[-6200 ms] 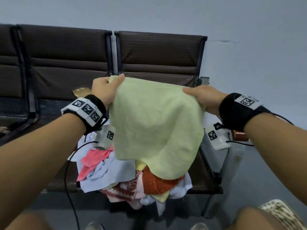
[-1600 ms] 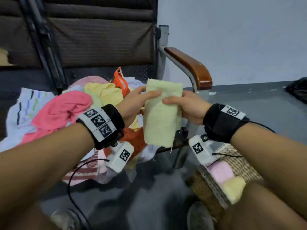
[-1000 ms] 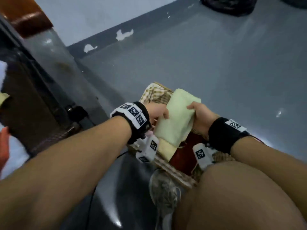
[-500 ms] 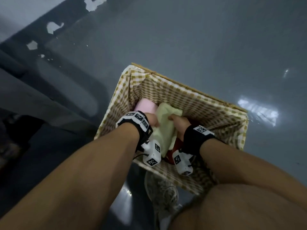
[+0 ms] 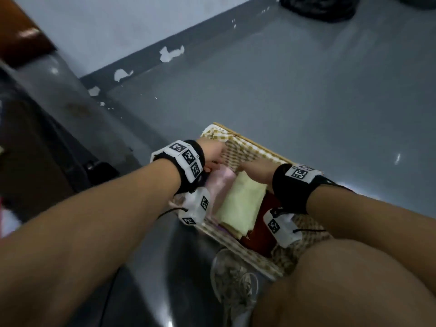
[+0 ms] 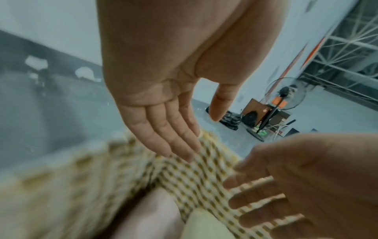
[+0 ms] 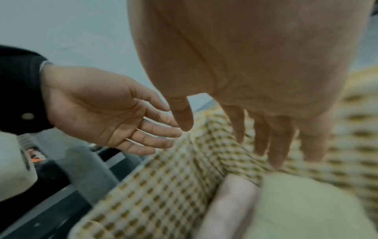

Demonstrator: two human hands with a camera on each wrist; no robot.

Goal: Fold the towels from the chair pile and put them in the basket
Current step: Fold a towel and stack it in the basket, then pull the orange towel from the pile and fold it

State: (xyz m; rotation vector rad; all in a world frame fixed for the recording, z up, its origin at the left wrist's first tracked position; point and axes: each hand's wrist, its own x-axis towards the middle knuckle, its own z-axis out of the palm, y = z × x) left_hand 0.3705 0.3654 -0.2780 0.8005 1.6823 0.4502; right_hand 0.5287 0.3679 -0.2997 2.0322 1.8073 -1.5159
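The folded pale yellow-green towel (image 5: 240,204) lies in the basket (image 5: 257,149), between a pink towel (image 5: 220,182) and a red one (image 5: 259,232). My left hand (image 5: 213,153) hovers over the basket's far left corner, with its fingers straight and nothing in them. My right hand (image 5: 256,169) is above the far end of the yellow-green towel, also holding nothing. In the left wrist view the left hand (image 6: 202,139) is flat over the checked lining (image 6: 194,177). In the right wrist view the right hand (image 7: 229,145) hangs with loose fingers above the towel (image 7: 306,202).
The basket stands on a grey floor beside the chair's metal leg (image 5: 70,102) and brown armrest (image 5: 21,36). My shoe (image 5: 233,279) and knee (image 5: 354,279) are at its near side. A black bag (image 5: 316,8) lies far back; a standing fan (image 6: 284,97) is beyond.
Half a second ago both hands held the yellow-green towel down in the basket. They have let go and lifted, and the towel stays in the basket.
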